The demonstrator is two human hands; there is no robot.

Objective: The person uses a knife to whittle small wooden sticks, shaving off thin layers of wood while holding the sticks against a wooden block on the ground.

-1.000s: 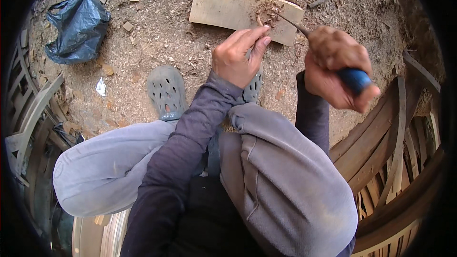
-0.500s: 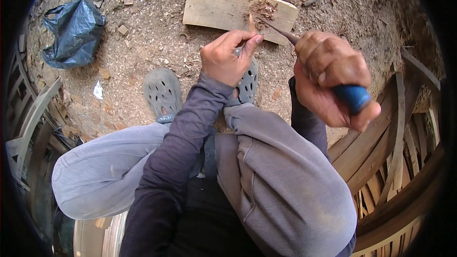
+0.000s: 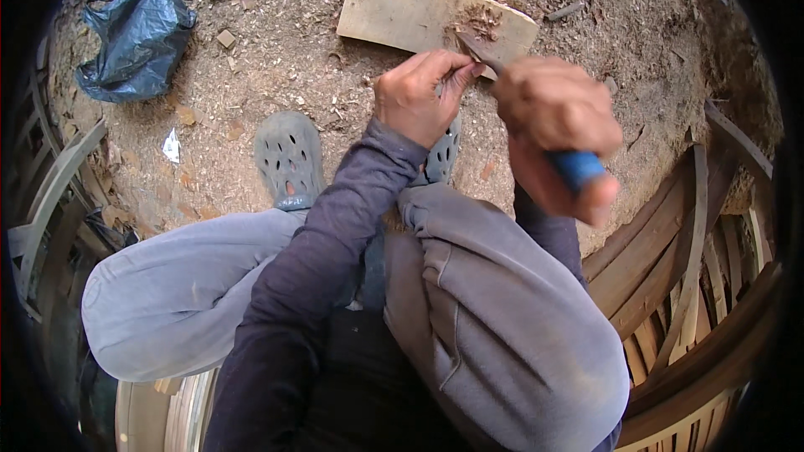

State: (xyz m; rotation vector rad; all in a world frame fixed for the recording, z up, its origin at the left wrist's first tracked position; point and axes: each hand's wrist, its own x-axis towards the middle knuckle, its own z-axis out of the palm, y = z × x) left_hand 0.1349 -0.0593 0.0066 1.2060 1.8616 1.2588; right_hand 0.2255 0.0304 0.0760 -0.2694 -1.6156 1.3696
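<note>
My left hand point(image 3: 423, 94) is closed, thumb and forefinger pinching a small sliver of wood point(image 3: 475, 56) over the near edge of a pale plank point(image 3: 402, 10). My right hand point(image 3: 557, 109), slightly blurred, is wrapped round the blue handle point(image 3: 574, 169) of a knife. Its narrow dark blade point(image 3: 492, 61) points up and left, across the sliver just beyond my left fingertips. Much of the sliver is hidden by the blade and fingers. Reddish-brown shavings point(image 3: 481, 21) lie on the plank's right half.
A dark plastic bag point(image 3: 138, 40) lies on the dirt at the far left. Below the plank are my grey clogs point(image 3: 289, 157). Curved wooden strips point(image 3: 670, 259) pile up on the right, with more strips point(image 3: 59, 192) at the left edge.
My right hand and the knife have moved left, bringing the blade over the sliver by my left fingers. The view has shifted slightly.
</note>
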